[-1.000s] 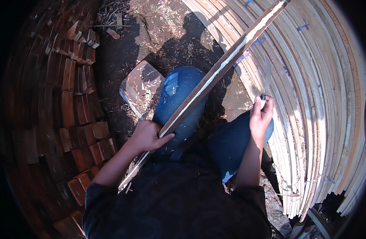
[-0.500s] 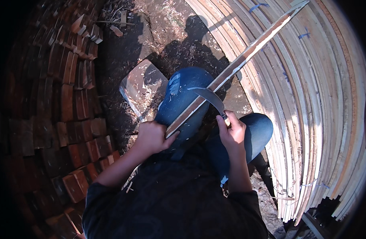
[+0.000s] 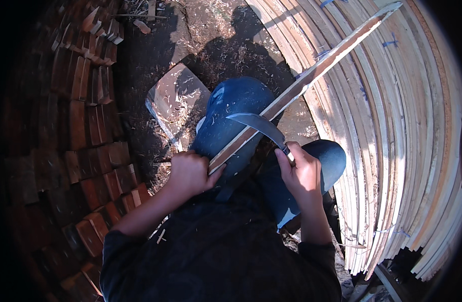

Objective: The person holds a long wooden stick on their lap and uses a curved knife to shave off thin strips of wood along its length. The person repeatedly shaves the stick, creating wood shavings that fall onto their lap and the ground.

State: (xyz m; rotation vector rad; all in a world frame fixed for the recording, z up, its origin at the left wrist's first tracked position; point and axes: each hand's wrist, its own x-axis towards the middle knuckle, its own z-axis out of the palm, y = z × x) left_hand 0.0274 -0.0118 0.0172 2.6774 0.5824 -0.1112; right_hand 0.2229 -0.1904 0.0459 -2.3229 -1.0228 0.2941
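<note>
A long wooden strip, brown along its face with pale edges, runs slantwise over my raised knee toward the far right. My left hand is closed round its near end. In my right hand is the handle of a sickle. The curved blade lies across the strip near the knee, its tip pointing left. Whether the edge is biting into the wood cannot be made out. My right fingers wrap the handle and hide most of it.
Stacked brown wood blocks rise along the left. Bundles of long pale strips, tied with blue cord, fill the right. A flat slab strewn with shavings lies beyond my left hand. Shavings litter the dark ground.
My right hand and the sickle have shifted a little right and nearer to me, and the blade lies flatter. The strip's far end has moved slightly right. My left hand keeps its grip.
</note>
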